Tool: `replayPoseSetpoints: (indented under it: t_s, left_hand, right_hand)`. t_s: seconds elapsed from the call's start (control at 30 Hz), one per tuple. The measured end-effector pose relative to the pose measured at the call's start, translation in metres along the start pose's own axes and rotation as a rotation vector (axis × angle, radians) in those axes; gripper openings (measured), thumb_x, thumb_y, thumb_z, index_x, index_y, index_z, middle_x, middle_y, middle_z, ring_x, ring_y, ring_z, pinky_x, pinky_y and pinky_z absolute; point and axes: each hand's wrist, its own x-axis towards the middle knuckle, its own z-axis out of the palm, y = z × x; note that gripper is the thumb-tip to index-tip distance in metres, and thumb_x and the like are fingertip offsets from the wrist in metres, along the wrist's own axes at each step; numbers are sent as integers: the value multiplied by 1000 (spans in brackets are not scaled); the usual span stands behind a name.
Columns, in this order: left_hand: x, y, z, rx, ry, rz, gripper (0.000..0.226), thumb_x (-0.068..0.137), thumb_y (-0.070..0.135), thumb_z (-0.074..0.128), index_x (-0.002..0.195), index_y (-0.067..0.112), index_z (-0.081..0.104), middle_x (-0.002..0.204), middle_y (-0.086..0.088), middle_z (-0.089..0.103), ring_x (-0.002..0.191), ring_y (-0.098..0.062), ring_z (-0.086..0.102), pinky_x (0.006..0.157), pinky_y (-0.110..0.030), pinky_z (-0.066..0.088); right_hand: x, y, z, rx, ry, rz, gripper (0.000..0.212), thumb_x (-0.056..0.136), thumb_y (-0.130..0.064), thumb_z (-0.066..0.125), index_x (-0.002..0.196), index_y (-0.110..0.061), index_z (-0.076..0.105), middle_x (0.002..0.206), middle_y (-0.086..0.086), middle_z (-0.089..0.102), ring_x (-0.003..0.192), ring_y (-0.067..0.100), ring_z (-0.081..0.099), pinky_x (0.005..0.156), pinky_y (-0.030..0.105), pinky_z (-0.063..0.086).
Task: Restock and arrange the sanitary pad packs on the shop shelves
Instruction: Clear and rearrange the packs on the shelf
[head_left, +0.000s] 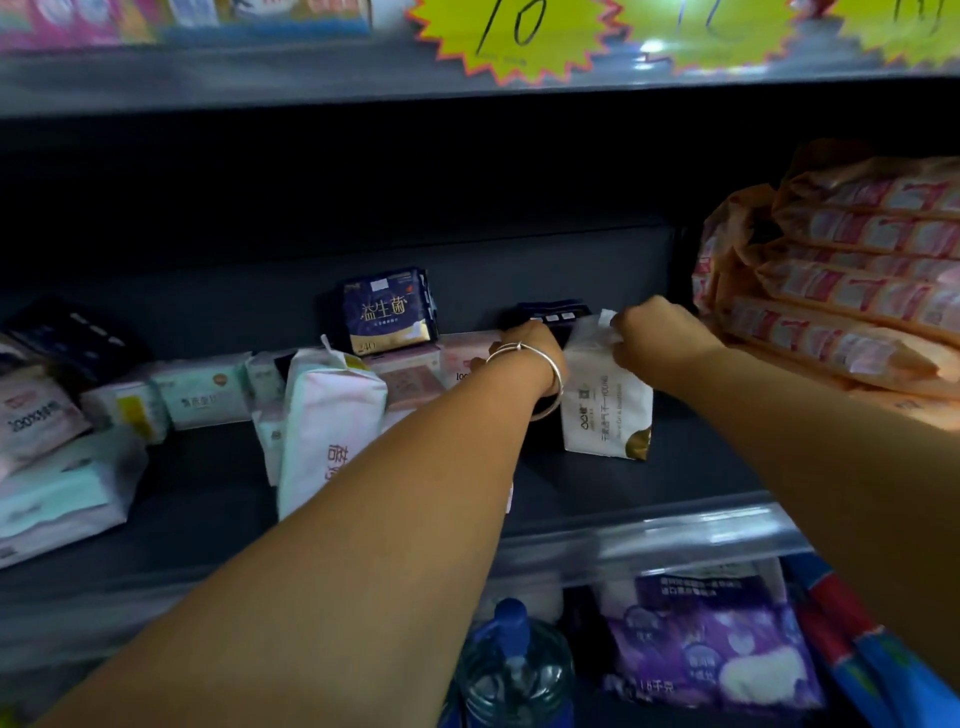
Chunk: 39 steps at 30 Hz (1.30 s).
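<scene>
A white pad pack (605, 400) with a gold corner stands upright on the dark shelf (623, 483). My right hand (657, 338) pinches its top edge. My left hand (524, 348), a silver bangle on the wrist, reaches just left of that pack toward a dark navy pack (553, 317) behind it; its fingers are hidden. Another navy pack (387, 312) with gold print stands on flat pink packs further left. A tall white and pink pack (327, 415) stands nearer the front.
A stack of orange and pink packs (852, 270) fills the shelf's right side. Several white and mint packs (78, 415) lie jumbled at the left. Below the shelf sit purple packs (711, 639) and a water bottle (511, 670). Yellow price tags (514, 36) hang above.
</scene>
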Motion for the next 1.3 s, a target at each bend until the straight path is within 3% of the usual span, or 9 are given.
replayPoseSetpoints:
  t_s: [0.13, 0.27, 0.43, 0.63, 0.8, 1.0, 1.2, 1.3]
  left_hand:
    - [0, 3, -1, 22, 11, 45, 32, 86, 12, 57, 117, 6, 57, 118, -13, 58, 109, -32, 55, 98, -45, 45]
    - [-11, 1, -18, 20, 55, 71, 25, 86, 5, 52, 110, 3, 61, 113, -14, 61, 104, -31, 58, 92, -37, 49]
    - [-32, -10, -57, 27, 131, 103, 28, 85, 1, 49, 110, -3, 61, 117, -19, 61, 106, -33, 58, 83, -34, 48]
    - [-65, -46, -117, -105, 268, 112, 36, 87, 0, 52, 121, 5, 61, 128, -13, 58, 119, -28, 53, 102, -28, 41]
    - [-100, -90, -146, -185, 332, 109, 32, 83, -1, 56, 112, 8, 66, 117, -11, 64, 111, -26, 59, 97, -27, 45]
    - [-143, -123, -167, -237, 341, 79, 32, 86, 2, 56, 116, 9, 63, 121, -11, 62, 111, -25, 59, 94, -23, 45]
    - [-188, -139, -179, -274, 365, 44, 34, 86, 0, 56, 118, 9, 61, 122, -12, 60, 113, -27, 57, 97, -28, 46]
    - [-210, -149, -182, -268, 391, 30, 34, 86, 2, 53, 119, 9, 60, 123, -11, 60, 113, -27, 57, 95, -25, 45]
  right_hand:
    - [0, -9, 0, -23, -29, 102, 23, 91, 3, 43, 109, 4, 58, 109, 20, 57, 100, 35, 59, 73, 35, 44]
    - [-14, -20, -3, -76, 86, 95, 23, 83, 16, 42, 97, 8, 59, 91, 21, 59, 88, 37, 60, 62, 36, 40]
    - [-20, -47, -35, -81, 251, 46, 25, 84, 17, 43, 103, 8, 56, 102, 25, 61, 94, 42, 59, 63, 37, 37]
    - [-30, -96, -83, -85, 320, 1, 31, 87, 12, 41, 117, 7, 44, 111, 26, 60, 100, 43, 59, 64, 39, 35]
    - [-46, -131, -110, -27, 365, -5, 27, 91, 3, 41, 118, 4, 41, 114, 24, 57, 101, 43, 57, 65, 38, 34]
    - [-67, -168, -131, 96, 433, 16, 26, 92, 4, 37, 117, 6, 45, 112, 29, 56, 101, 46, 56, 69, 41, 37]
    - [-109, -192, -151, 206, 433, 76, 35, 93, 5, 37, 128, 8, 38, 120, 32, 51, 110, 49, 50, 86, 50, 42]
    - [-131, -210, -155, 265, 416, 23, 33, 93, 5, 37, 125, 8, 39, 121, 32, 49, 111, 49, 48, 85, 50, 41]
